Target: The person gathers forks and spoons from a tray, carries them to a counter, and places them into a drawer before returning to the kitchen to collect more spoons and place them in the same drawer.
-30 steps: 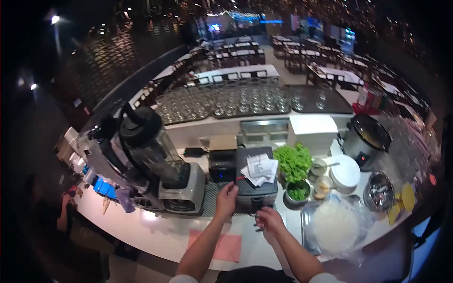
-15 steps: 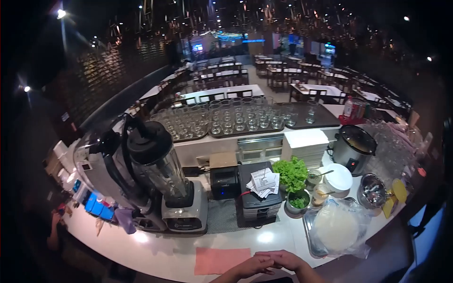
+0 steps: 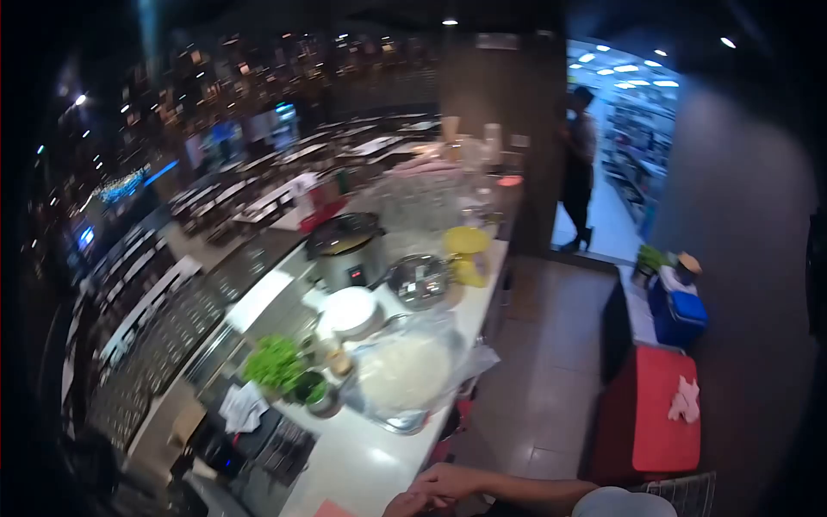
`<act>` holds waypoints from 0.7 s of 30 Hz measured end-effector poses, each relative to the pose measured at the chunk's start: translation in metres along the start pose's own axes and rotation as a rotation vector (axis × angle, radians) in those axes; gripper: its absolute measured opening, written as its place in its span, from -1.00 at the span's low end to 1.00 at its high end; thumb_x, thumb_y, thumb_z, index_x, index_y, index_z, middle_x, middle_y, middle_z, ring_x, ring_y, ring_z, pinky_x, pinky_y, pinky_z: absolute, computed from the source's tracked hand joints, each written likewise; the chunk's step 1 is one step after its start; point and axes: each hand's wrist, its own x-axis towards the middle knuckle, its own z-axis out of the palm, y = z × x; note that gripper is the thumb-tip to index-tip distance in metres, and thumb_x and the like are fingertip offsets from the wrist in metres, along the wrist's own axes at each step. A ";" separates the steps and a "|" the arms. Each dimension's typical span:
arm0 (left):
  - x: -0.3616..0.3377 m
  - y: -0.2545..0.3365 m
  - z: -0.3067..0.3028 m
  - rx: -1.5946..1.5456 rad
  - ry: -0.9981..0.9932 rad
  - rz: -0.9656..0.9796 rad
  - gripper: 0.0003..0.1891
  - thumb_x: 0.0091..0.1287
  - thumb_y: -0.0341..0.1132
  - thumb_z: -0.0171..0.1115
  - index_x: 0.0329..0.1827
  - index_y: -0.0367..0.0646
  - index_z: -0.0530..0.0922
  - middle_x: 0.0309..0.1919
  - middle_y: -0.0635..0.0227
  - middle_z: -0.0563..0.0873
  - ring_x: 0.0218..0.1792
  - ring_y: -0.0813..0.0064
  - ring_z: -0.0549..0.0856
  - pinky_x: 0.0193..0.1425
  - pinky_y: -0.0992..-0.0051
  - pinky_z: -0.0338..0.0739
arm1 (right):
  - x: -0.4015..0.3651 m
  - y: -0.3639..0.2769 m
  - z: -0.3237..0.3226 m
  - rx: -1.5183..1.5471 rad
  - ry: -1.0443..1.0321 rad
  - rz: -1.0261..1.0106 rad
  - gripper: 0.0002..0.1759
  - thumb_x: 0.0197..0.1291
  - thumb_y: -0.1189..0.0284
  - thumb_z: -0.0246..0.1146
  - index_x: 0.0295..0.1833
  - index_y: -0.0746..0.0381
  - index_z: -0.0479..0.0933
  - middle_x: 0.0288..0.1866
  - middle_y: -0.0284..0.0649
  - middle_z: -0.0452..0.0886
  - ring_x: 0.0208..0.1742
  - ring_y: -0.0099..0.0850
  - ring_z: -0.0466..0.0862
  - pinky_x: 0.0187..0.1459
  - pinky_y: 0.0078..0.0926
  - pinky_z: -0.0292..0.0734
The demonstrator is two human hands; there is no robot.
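My right hand (image 3: 453, 482) and my left hand (image 3: 405, 505) meet at the bottom of the head view, just off the counter's front edge. The right hand's bent fingers rest over the left, and both look closed with no object showing between them. Nearest to them is a pink cloth (image 3: 332, 509), partly cut off by the frame. Farther along the counter lies a clear plastic bag with something pale and round (image 3: 405, 373) inside, on a metal tray (image 3: 408, 424). Beside it are green lettuce (image 3: 274, 365) and a metal cup of herbs (image 3: 320, 398).
A steel cooker (image 3: 346, 258), white plates (image 3: 351, 312) and a metal bowl (image 3: 418, 281) stand farther along the counter. Slips of paper (image 3: 244, 407) lie left. Across the aisle is a red box (image 3: 668, 409) with a blue box (image 3: 678, 312) behind. A person (image 3: 579, 168) stands by the doorway.
My view has swung to the right, bringing the aisle, the doorway and the red box into sight. The hands stay together at the bottom, with the fingers now more bent.
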 end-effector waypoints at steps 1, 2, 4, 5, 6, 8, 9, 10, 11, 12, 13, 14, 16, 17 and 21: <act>0.011 -0.001 0.007 -0.036 -0.067 0.008 -0.58 0.41 -0.04 0.07 -0.10 -0.30 0.60 -0.18 0.22 0.66 -0.11 0.40 0.63 -0.11 0.48 0.54 | -0.013 0.015 -0.010 0.064 0.019 -0.040 -0.67 0.40 0.24 0.02 -0.12 0.24 0.58 -0.40 -0.37 0.59 -0.48 -0.65 0.52 -0.39 -0.65 0.46; 0.025 -0.003 0.015 -0.023 -0.092 -0.009 -0.58 0.41 -0.04 0.07 -0.10 -0.30 0.60 -0.18 0.22 0.66 -0.11 0.40 0.63 -0.11 0.48 0.54 | -0.027 0.029 -0.021 0.125 0.028 -0.081 -0.67 0.40 0.23 0.03 -0.17 0.24 0.57 -0.41 -0.37 0.59 -0.48 -0.64 0.52 -0.38 -0.64 0.46; 0.055 -0.009 0.036 -0.144 -0.189 -0.179 -0.57 0.41 -0.05 0.06 -0.12 -0.33 0.59 -0.15 0.17 0.65 -0.05 0.34 0.64 0.00 0.43 0.55 | -0.059 0.049 -0.045 0.152 0.060 -0.105 -0.68 0.40 0.23 0.04 -0.16 0.24 0.57 -0.39 -0.37 0.59 -0.44 -0.65 0.53 -0.35 -0.65 0.46; 0.072 -0.012 0.050 -0.133 -0.204 -0.189 -0.57 0.41 -0.05 0.06 -0.12 -0.33 0.59 -0.15 0.17 0.65 -0.05 0.34 0.64 0.00 0.43 0.55 | -0.079 0.061 -0.059 0.168 0.070 -0.123 -0.69 0.39 0.23 0.05 -0.16 0.23 0.57 -0.38 -0.37 0.59 -0.40 -0.66 0.54 -0.32 -0.66 0.47; 0.089 -0.011 0.071 0.001 -0.284 -0.247 -0.57 0.42 -0.05 0.05 -0.12 -0.33 0.59 -0.13 0.16 0.65 -0.04 0.33 0.64 0.03 0.42 0.55 | -0.098 0.074 -0.071 0.170 0.085 -0.129 -0.69 0.39 0.23 0.05 -0.16 0.23 0.57 -0.38 -0.37 0.59 -0.40 -0.66 0.54 -0.32 -0.66 0.47; 0.126 -0.006 0.125 0.209 -0.413 -0.305 -0.59 0.44 -0.10 0.04 -0.10 -0.35 0.59 -0.16 0.15 0.67 -0.06 0.34 0.65 0.03 0.43 0.54 | -0.138 0.095 -0.096 0.066 0.356 -0.248 -0.72 0.38 0.25 0.09 -0.16 0.23 0.57 -0.33 -0.39 0.59 -0.27 -0.67 0.55 -0.21 -0.67 0.48; 0.143 -0.010 0.153 0.212 -0.406 -0.304 -0.59 0.44 -0.10 0.04 -0.10 -0.35 0.59 -0.16 0.15 0.67 -0.06 0.34 0.65 0.03 0.43 0.54 | -0.158 0.103 -0.107 0.067 0.350 -0.254 -0.72 0.38 0.25 0.09 -0.16 0.23 0.57 -0.33 -0.39 0.59 -0.27 -0.67 0.55 -0.21 -0.67 0.48; 0.158 -0.016 0.180 0.195 -0.452 -0.311 -0.62 0.44 -0.12 0.04 -0.10 -0.34 0.59 -0.18 0.19 0.68 -0.08 0.38 0.65 0.03 0.45 0.54 | -0.175 0.110 -0.115 0.201 0.458 -0.259 -0.74 0.35 0.26 0.12 -0.16 0.23 0.57 -0.30 -0.39 0.59 -0.22 -0.67 0.55 -0.17 -0.67 0.47; 0.174 -0.020 0.201 0.185 -0.488 -0.311 -0.65 0.44 -0.15 0.05 -0.10 -0.33 0.60 -0.20 0.22 0.68 -0.10 0.41 0.65 0.03 0.46 0.53 | -0.189 0.113 -0.126 0.334 0.551 -0.271 -0.77 0.33 0.27 0.16 -0.15 0.23 0.56 -0.28 -0.40 0.59 -0.17 -0.67 0.54 -0.13 -0.68 0.47; 0.192 -0.025 0.218 0.198 -0.448 -0.293 -0.65 0.44 -0.15 0.05 -0.10 -0.33 0.60 -0.20 0.22 0.68 -0.10 0.41 0.65 0.03 0.46 0.53 | -0.206 0.112 -0.138 0.361 0.567 -0.262 -0.78 0.31 0.29 0.19 -0.16 0.23 0.56 -0.29 -0.40 0.59 -0.20 -0.66 0.55 -0.14 -0.68 0.47; 0.211 -0.033 0.231 0.259 -0.526 -0.384 -0.67 0.44 -0.17 0.05 -0.11 -0.31 0.61 -0.19 0.25 0.69 -0.11 0.44 0.64 0.03 0.47 0.53 | -0.225 0.109 -0.150 0.384 0.575 -0.245 -0.79 0.28 0.31 0.23 -0.17 0.24 0.55 -0.31 -0.40 0.59 -0.22 -0.66 0.55 -0.15 -0.68 0.48; 0.230 -0.039 0.242 0.311 -0.605 -0.471 -0.69 0.45 -0.19 0.05 -0.13 -0.29 0.62 -0.19 0.28 0.69 -0.12 0.47 0.64 0.02 0.48 0.53 | -0.241 0.112 -0.163 0.370 0.527 -0.249 -0.79 0.28 0.31 0.23 -0.17 0.24 0.55 -0.31 -0.40 0.59 -0.22 -0.66 0.55 -0.15 -0.68 0.48; 0.261 -0.046 0.260 0.305 -0.639 -0.443 -0.68 0.46 -0.19 0.03 -0.13 -0.27 0.62 -0.18 0.29 0.69 -0.12 0.48 0.64 0.02 0.50 0.53 | -0.271 0.115 -0.188 0.480 0.591 -0.161 -0.80 0.24 0.34 0.27 -0.19 0.26 0.54 -0.34 -0.39 0.59 -0.26 -0.64 0.55 -0.16 -0.67 0.47; 0.276 -0.049 0.268 0.311 -0.712 -0.456 -0.68 0.47 -0.19 0.00 -0.13 -0.26 0.63 -0.18 0.30 0.70 -0.13 0.49 0.64 0.01 0.51 0.53 | -0.285 0.112 -0.194 0.467 0.569 -0.161 -0.80 0.24 0.34 0.27 -0.19 0.26 0.54 -0.34 -0.39 0.59 -0.26 -0.64 0.55 -0.16 -0.67 0.47; 0.322 -0.072 0.291 0.231 -0.635 -0.586 -0.64 0.47 -0.18 0.00 -0.16 -0.30 0.66 -0.20 0.26 0.71 -0.15 0.48 0.65 -0.03 0.52 0.52 | -0.314 0.125 -0.226 0.434 0.697 -0.188 -0.80 0.28 0.31 0.21 -0.24 0.23 0.53 -0.38 -0.42 0.55 -0.37 -0.64 0.48 -0.36 -0.65 0.41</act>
